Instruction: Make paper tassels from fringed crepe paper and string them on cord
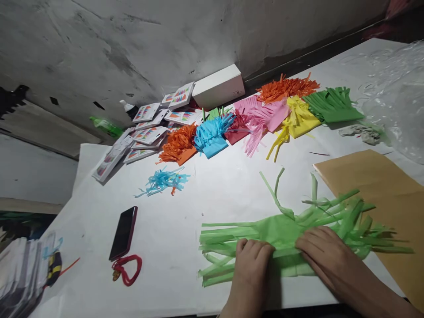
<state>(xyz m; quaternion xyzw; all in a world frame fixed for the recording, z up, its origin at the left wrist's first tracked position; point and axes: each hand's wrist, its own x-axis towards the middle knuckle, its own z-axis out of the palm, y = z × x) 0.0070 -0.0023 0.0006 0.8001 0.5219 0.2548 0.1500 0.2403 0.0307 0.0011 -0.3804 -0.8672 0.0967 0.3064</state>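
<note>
A sheet of light green fringed tissue paper [278, 229] lies across the near part of the white table, with cut strips spreading out to its left and right. My left hand [253, 260] is closed on the sheet's near middle, its fingers curled over a raised fold. On the same fold, a little to the right, my right hand [323, 251] grips the paper with bent fingers; the fingertips of both hands are partly hidden. The right-hand strips are tangled and overlap a brown paper sheet [374, 185]. A few strips stick up beyond the fold.
Fringed paper bundles, including orange [180, 143], blue [213, 134], yellow [300, 117] and dark green [334, 106], line the far side. Beyond stand printed packs [149, 135] and a white box [218, 86]. A phone [123, 233] with a red cord [132, 271] and blue scraps [165, 182] lie left.
</note>
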